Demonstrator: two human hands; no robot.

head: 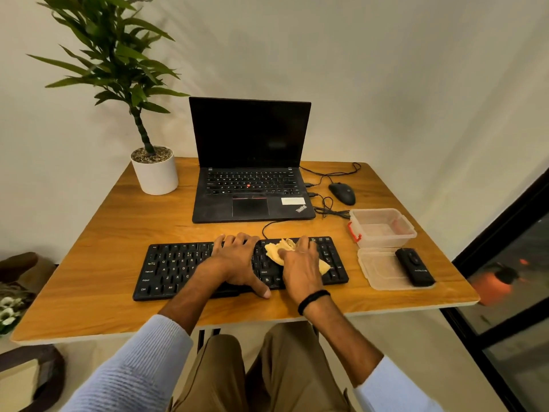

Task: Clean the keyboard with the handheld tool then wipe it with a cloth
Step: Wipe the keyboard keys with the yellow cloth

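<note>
With the cloth (274, 253) pressed on the keyboard (166, 269) by flat fingers of the right hand (300, 264) and the left hand (237, 260) clamped across it, a keycap (326, 253) could be snagged by bunched folds.

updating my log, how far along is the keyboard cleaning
Looks done: the handheld tool lies set down on the clear lid, so that pass seems over. In hand: the right hand presses the yellow cloth on the right half of the keyboard while the left hand grips it. Left: the left half probably needs wiping, though I cannot tell what was already covered.
</note>
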